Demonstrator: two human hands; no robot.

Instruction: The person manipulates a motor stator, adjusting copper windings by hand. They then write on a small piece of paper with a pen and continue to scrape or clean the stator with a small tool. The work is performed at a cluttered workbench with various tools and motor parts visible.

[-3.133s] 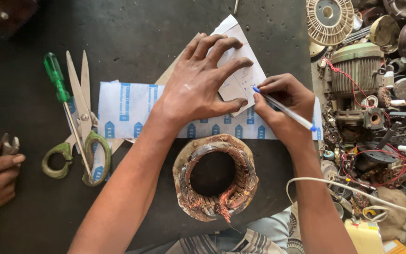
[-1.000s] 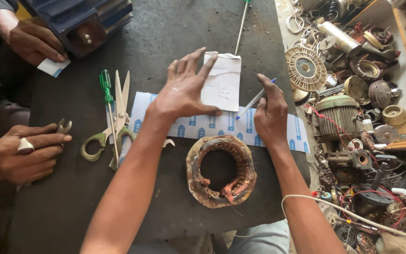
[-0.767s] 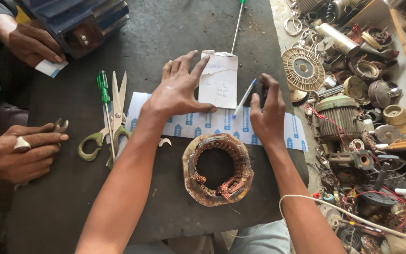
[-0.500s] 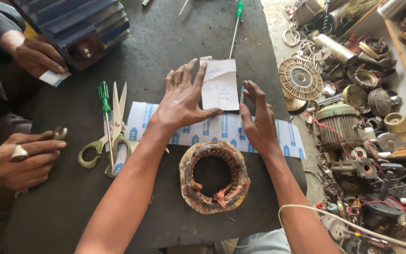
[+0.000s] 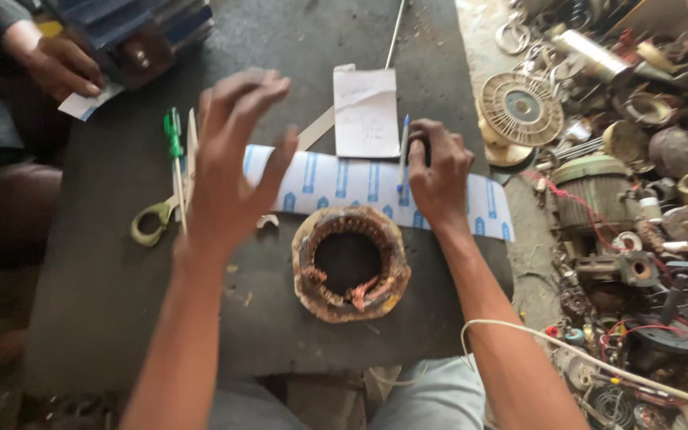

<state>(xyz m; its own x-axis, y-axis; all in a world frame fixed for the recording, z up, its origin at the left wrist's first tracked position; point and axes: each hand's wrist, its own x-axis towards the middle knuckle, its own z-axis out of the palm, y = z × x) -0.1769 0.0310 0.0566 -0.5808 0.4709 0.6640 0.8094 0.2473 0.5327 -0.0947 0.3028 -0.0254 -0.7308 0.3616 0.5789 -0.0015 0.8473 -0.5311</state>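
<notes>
On the dark worktop [image 5: 105, 318] lies one ring-shaped motor stator [image 5: 350, 263], its copper windings rusty and frayed, flat with its round hole facing up, directly in front of the person and between the two forearms. Just behind it runs one long strip of white insulating paper [image 5: 336, 181] with blue printed bars, lying crosswise; the stator's far edge overlaps the strip's near edge.

The right hand [image 5: 438, 171] rests palm down on that strip, its fingers curled loosely, with one blue pen [image 5: 402, 155] lying along the thumb side and pointing away from the person; whether the fingers actually grip the pen cannot be told. Beyond the pen sits one small white paper note [image 5: 366, 111], creased, touching the far edge of the strip.

The left hand [image 5: 232, 163] is raised above the worktop, blurred, its five fingers spread wide and holding nothing. Below and left of it lie one pair of scissors [image 5: 157, 219] with yellowish-green handles and one green-handled screwdriver [image 5: 173, 155], side by side and touching. A second screwdriver shaft [image 5: 395, 36] lies farther back, beyond the note.

At the top left another person's hand [image 5: 61, 68] rests on one slip of paper [image 5: 89, 102], beside a blue motor housing [image 5: 141, 32].

To the right of the worktop, a heap of motor parts [image 5: 623, 183] covers the floor: one round slotted fan cover [image 5: 521, 107], a ribbed motor body, wires and rings too many to count. One white cable [image 5: 567, 350] crosses the right forearm.
</notes>
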